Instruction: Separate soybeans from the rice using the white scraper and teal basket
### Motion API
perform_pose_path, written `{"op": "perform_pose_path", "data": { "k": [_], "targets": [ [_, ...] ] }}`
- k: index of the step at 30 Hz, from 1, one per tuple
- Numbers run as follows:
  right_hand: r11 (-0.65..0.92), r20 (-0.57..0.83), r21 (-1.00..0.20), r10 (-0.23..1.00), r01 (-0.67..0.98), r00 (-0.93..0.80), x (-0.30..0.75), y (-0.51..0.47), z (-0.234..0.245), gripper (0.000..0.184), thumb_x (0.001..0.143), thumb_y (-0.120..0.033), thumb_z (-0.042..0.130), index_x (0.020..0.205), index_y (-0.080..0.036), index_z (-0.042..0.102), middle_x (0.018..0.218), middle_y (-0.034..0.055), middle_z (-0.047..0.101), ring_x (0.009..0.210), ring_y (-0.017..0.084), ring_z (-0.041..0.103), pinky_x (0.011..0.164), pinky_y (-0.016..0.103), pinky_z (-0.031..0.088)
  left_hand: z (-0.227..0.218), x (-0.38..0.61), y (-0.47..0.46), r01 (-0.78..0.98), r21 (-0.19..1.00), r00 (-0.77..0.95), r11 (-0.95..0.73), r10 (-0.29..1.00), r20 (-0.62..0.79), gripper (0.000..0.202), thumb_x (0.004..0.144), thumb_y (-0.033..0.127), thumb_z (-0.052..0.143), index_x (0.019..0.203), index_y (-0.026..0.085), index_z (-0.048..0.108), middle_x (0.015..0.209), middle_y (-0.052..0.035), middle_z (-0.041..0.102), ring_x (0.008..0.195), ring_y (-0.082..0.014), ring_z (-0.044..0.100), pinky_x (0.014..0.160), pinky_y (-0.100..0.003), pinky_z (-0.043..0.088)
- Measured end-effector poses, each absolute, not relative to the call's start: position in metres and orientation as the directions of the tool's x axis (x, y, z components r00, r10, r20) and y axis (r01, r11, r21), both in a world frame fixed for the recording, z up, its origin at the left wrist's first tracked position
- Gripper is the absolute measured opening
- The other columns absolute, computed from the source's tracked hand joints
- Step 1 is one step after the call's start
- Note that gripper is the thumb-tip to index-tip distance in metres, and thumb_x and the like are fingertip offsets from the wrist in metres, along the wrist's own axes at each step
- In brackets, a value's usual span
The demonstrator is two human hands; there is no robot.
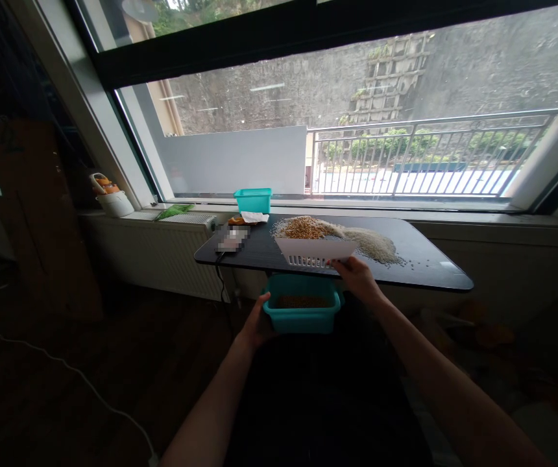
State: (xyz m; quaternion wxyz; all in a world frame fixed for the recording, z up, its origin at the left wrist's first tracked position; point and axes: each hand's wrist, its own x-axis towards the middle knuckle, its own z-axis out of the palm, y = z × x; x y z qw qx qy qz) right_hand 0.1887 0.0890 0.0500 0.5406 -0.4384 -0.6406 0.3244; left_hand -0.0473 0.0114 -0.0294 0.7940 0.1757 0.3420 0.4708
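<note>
My left hand [258, 320] grips the left side of a turquoise plastic bin [302, 320], which sits below the table's front edge and has brown grains [303, 302] inside. In my right hand [355, 275] is a flat white plastic piece with a row of slots along its lower edge, a slotted scraper [315, 249], held at its right end over the table edge. Just behind the scraper lies a heap of orange-brown kernels [304, 227]. A pile of pale, rice-like grains [372, 244] spreads to the right of it, with a few scattered farther out.
On the dark table [435, 263], a blurred object [233, 239] with a cable lies at the left. Behind it are a white paper [254, 217] and another turquoise bin [253, 200] by the window. A radiator [162, 253] and a white pot [115, 203] stand left; a white cable [72, 366] crosses the floor.
</note>
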Motion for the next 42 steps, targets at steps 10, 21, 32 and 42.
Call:
{"op": "perform_pose_path", "data": {
  "k": [10, 21, 32, 42],
  "targets": [
    [0.357, 0.44, -0.832, 0.891, 0.424, 0.114, 0.238, 0.081, 0.067, 0.028, 0.067, -0.044, 0.059, 0.071, -0.016, 0.06, 0.072, 0.0053, 0.067, 0.069, 0.019, 0.059, 0.064, 0.03, 0.046, -0.032, -0.032, 0.008, -0.589, 0.619, 0.344, 0.519, 0.854, -0.389, 0.052, 0.076, 0.049, 0.05, 0.117, 0.018, 0.051, 0.099, -0.0095, 0.064, 0.091, -0.0243, 0.06, 0.072, -0.033, 0.047],
    [0.374, 0.446, -0.836, 0.889, 0.401, 0.101, 0.23, 0.087, 0.063, 0.033, 0.064, -0.051, 0.06, 0.063, -0.018, 0.055, 0.063, 0.003, 0.063, 0.061, 0.017, 0.055, 0.056, 0.028, 0.043, -0.032, -0.032, 0.007, -0.577, 0.633, 0.341, 0.517, 0.856, -0.389, 0.052, 0.077, 0.05, 0.048, 0.118, 0.018, 0.05, 0.099, -0.0092, 0.064, 0.092, -0.0242, 0.06, 0.073, -0.033, 0.047],
    [0.376, 0.456, -0.824, 0.884, 0.423, 0.102, 0.233, 0.088, 0.063, 0.032, 0.065, -0.049, 0.06, 0.066, -0.017, 0.058, 0.063, 0.0033, 0.063, 0.06, 0.016, 0.053, 0.053, 0.027, 0.04, -0.034, -0.031, 0.008, -0.592, 0.633, 0.341, 0.498, 0.867, -0.363, 0.052, 0.076, 0.048, 0.05, 0.118, 0.017, 0.051, 0.1, -0.0102, 0.064, 0.092, -0.025, 0.06, 0.073, -0.033, 0.047],
    [0.383, 0.45, -0.826, 0.89, 0.414, 0.073, 0.231, 0.091, 0.059, 0.034, 0.065, -0.05, 0.06, 0.069, -0.016, 0.06, 0.061, 0.0027, 0.062, 0.059, 0.016, 0.053, 0.053, 0.027, 0.041, -0.033, -0.032, 0.006, -0.567, 0.644, 0.324, 0.513, 0.858, -0.398, 0.052, 0.077, 0.051, 0.047, 0.117, 0.018, 0.051, 0.099, -0.0096, 0.064, 0.092, -0.0245, 0.059, 0.072, -0.033, 0.047]
  ]
}}
